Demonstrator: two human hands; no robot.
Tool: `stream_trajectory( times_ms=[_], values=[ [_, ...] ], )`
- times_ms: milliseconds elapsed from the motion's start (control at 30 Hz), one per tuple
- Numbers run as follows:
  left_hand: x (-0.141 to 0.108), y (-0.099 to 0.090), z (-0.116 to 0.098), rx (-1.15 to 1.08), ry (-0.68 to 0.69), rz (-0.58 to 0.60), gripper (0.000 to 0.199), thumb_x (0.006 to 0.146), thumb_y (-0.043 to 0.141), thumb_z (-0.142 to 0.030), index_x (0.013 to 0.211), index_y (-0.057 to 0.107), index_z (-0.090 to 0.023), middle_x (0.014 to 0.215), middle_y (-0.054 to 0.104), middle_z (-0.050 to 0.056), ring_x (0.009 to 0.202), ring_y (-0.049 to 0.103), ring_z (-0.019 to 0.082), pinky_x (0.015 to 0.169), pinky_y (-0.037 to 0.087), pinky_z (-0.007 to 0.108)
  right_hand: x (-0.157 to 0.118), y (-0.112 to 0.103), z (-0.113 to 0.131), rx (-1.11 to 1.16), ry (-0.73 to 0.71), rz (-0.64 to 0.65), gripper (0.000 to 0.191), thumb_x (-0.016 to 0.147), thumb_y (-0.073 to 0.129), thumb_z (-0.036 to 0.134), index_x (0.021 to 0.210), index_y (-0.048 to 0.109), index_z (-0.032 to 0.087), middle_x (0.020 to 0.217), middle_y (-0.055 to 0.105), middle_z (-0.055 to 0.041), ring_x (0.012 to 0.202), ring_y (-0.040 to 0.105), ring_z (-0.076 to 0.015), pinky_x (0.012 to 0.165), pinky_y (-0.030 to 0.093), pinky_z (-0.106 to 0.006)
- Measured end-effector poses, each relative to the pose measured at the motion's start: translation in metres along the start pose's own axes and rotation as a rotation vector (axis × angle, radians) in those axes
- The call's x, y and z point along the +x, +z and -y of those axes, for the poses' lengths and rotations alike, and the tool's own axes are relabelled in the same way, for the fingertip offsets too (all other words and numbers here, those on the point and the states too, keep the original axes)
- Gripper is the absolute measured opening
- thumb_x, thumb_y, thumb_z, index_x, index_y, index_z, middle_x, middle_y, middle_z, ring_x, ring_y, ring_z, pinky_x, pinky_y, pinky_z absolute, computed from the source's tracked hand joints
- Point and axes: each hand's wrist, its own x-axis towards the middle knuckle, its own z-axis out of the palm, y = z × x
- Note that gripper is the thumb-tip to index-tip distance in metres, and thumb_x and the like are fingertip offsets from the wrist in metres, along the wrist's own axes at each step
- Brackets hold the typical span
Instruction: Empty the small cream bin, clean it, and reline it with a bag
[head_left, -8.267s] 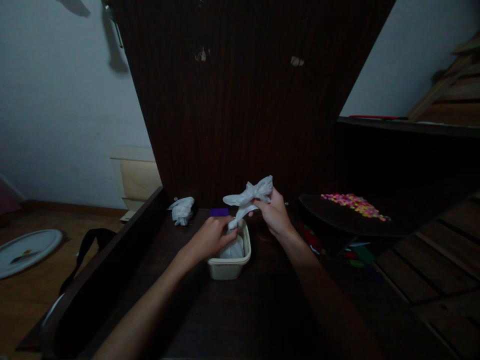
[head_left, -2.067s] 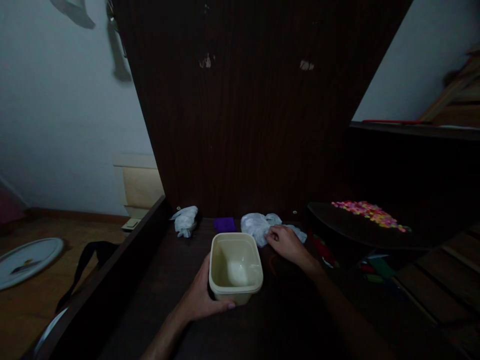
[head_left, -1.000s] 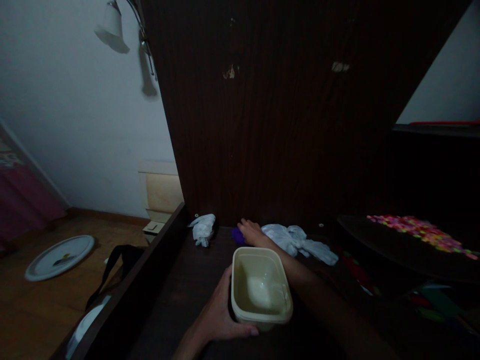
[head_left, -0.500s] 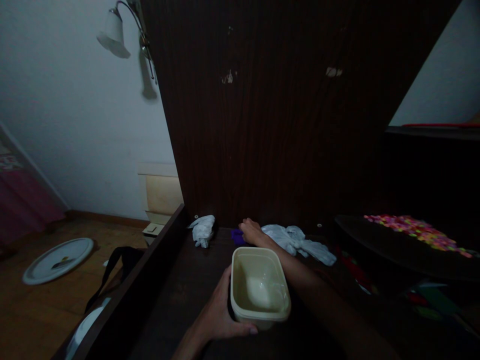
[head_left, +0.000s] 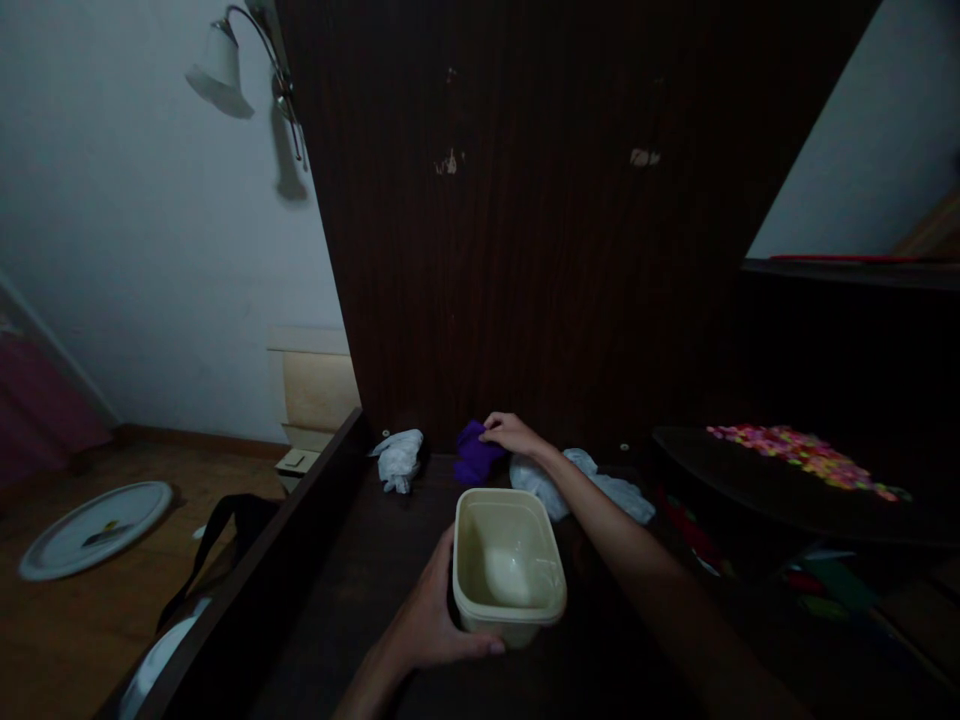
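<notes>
A cream plastic container [head_left: 510,625], empty inside and tilted a little toward me, is gripped along its left side by my left hand [head_left: 435,610], thumb at the front. Beyond it, my right hand [head_left: 514,436] pinches the upper right edge of a crumpled purple cloth [head_left: 478,455] near the dark back panel. The lower part of the cloth hangs or rests at the surface; I cannot tell which. A crumpled white plastic bag [head_left: 399,460] lies to the left of the cloth. Another white plastic bag [head_left: 622,498] lies on the right, partly covered by my right forearm.
A dark board [head_left: 289,540] edges the surface on the left. Pink and yellow small pieces [head_left: 806,455] lie on a dark raised top at right. A white round lid-like disc [head_left: 97,530] rests on the wooden floor, and a lamp [head_left: 221,70] hangs on the wall.
My right hand has raised the purple cloth slightly, so more of it shows. The container stays in my left hand. The whole view has shifted a little.
</notes>
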Motion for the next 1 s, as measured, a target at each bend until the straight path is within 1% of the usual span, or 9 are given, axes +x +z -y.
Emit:
stream_trajectory(
  times_ms=[167, 300, 433, 533, 633, 733, 833, 933, 1000],
  values=[
    [0.001, 0.001, 0.0, 0.002, 0.014, -0.009, 0.128, 0.059, 0.089, -0.063, 0.159, 0.022, -0.019, 0.156, 0.039, 0.022, 0.139, 0.046, 0.042, 0.119, 0.033, 0.059, -0.019, -0.01, -0.011, 0.276, 0.016, -0.026, 0.032, 0.099, 0.062, 0.036, 0.124, 0.062, 0.017, 0.122, 0.066, -0.009, 0.101, 0.067, -0.0218, 0.085, 0.059, -0.042],
    [0.0, 0.001, 0.003, 0.011, 0.014, -0.018, 0.129, 0.059, 0.09, -0.062, 0.159, 0.021, -0.018, 0.152, 0.045, 0.021, 0.138, 0.048, 0.041, 0.119, 0.034, 0.058, -0.042, -0.015, -0.014, 0.416, 0.018, -0.05, 0.023, 0.1, 0.06, 0.035, 0.112, 0.066, 0.016, 0.112, 0.07, -0.0077, 0.096, 0.069, -0.0198, 0.085, 0.059, -0.04],
    [0.0, 0.002, 0.005, 0.01, 0.02, -0.029, 0.125, 0.06, 0.09, -0.061, 0.157, 0.024, -0.018, 0.156, 0.041, 0.021, 0.139, 0.047, 0.041, 0.117, 0.036, 0.058, -0.064, -0.022, -0.009, 0.515, 0.014, -0.076, 0.014, 0.098, 0.056, 0.027, 0.093, 0.068, 0.02, 0.1, 0.075, -0.0077, 0.1, 0.071, -0.0213, 0.089, 0.058, -0.037],
    [0.001, 0.003, 0.005, 0.038, 0.016, -0.051, 0.124, 0.06, 0.09, -0.059, 0.157, 0.025, -0.018, 0.157, 0.039, 0.021, 0.142, 0.043, 0.043, 0.118, 0.035, 0.059, -0.078, -0.031, -0.003, 0.583, 0.007, -0.083, 0.009, 0.093, 0.059, 0.024, 0.09, 0.067, 0.021, 0.101, 0.076, -0.008, 0.103, 0.071, -0.0226, 0.091, 0.057, -0.037],
    [0.002, 0.004, 0.004, 0.057, 0.02, -0.07, 0.125, 0.06, 0.089, -0.062, 0.157, 0.024, -0.018, 0.157, 0.04, 0.021, 0.142, 0.043, 0.043, 0.119, 0.034, 0.059, -0.09, -0.041, 0.004, 0.646, -0.003, -0.084, 0.003, 0.087, 0.064, 0.024, 0.087, 0.064, 0.021, 0.098, 0.076, -0.0077, 0.097, 0.073, -0.0226, 0.09, 0.057, -0.038],
    [0.003, 0.004, 0.003, 0.088, 0.025, -0.102, 0.128, 0.06, 0.089, -0.064, 0.158, 0.02, -0.017, 0.158, 0.038, 0.021, 0.144, 0.041, 0.043, 0.119, 0.034, 0.059, -0.102, -0.049, 0.012, 0.706, -0.017, -0.087, 0.012, 0.08, 0.071, 0.025, 0.085, 0.061, 0.02, 0.089, 0.074, -0.0049, 0.086, 0.073, -0.0201, 0.086, 0.058, -0.036],
    [0.006, 0.004, 0.003, 0.117, 0.038, -0.131, 0.128, 0.062, 0.089, -0.06, 0.159, 0.016, -0.017, 0.159, 0.034, 0.022, 0.144, 0.039, 0.043, 0.119, 0.032, 0.061, -0.117, -0.053, 0.023, 0.756, -0.044, -0.092, 0.025, 0.073, 0.077, 0.027, 0.086, 0.058, 0.019, 0.082, 0.072, -0.0012, 0.075, 0.07, -0.0163, 0.079, 0.057, -0.032],
    [0.01, 0.003, 0.002, 0.151, 0.088, -0.141, 0.123, 0.065, 0.09, -0.053, 0.158, 0.017, -0.02, 0.156, 0.037, 0.021, 0.142, 0.042, 0.043, 0.117, 0.034, 0.063, -0.136, -0.055, 0.039, 0.783, -0.078, -0.075, 0.034, 0.068, 0.082, 0.03, 0.088, 0.057, 0.019, 0.08, 0.072, 0.0003, 0.071, 0.069, -0.0144, 0.075, 0.057, -0.029],
    [0.012, 0.003, 0.002, 0.188, 0.114, -0.15, 0.12, 0.066, 0.09, -0.049, 0.158, 0.019, -0.022, 0.153, 0.041, 0.02, 0.14, 0.044, 0.043, 0.116, 0.037, 0.063, -0.149, -0.055, 0.051, 0.772, -0.1, -0.03, 0.036, 0.068, 0.084, 0.03, 0.092, 0.058, 0.02, 0.078, 0.073, 0.0007, 0.069, 0.07, -0.0141, 0.072, 0.056, -0.028]
  ],
)
